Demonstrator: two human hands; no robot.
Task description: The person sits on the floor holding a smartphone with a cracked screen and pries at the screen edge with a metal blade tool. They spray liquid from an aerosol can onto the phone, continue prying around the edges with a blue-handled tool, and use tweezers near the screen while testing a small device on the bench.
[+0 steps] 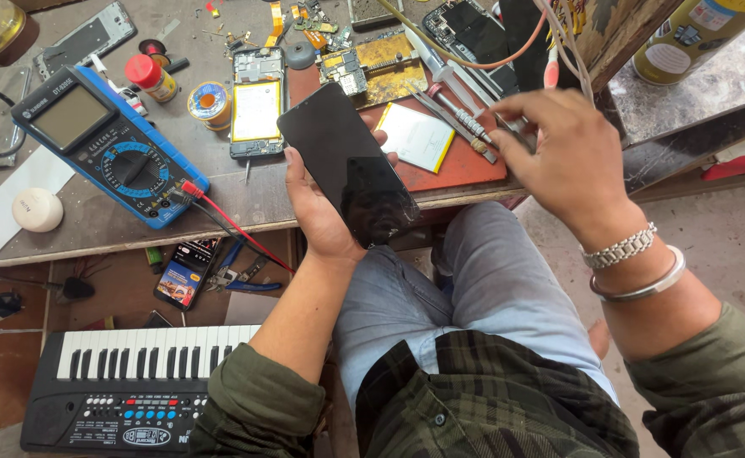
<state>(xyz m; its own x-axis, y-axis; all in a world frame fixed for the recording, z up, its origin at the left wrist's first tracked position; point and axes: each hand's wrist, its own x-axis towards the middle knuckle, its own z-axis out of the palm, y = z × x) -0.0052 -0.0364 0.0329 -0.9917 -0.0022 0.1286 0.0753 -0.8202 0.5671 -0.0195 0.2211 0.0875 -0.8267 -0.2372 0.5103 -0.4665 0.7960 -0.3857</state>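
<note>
My left hand (315, 208) grips a dark phone (347, 165) over the table's (92, 229) front edge; my right hand (559, 153) pinches tools (466, 123) on the red mat (466, 165).

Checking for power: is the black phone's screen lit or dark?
Dark. The phone in the left hand shows a black, cracked screen with only reflections.

My left hand (317, 212) holds the black glass-fronted phone (347, 165) over the near edge of the worn grey wooden desk (92, 225). My right hand (559, 157) is over the desk's right end, at the metal screwdrivers (462, 119). The blue box-shaped multimeter (105, 144) lies toward the left. An opened phone chassis (256, 102) lies behind the held phone. A small black plastic keyboard (135, 386) sits below the near edge, left of my lap.
</note>
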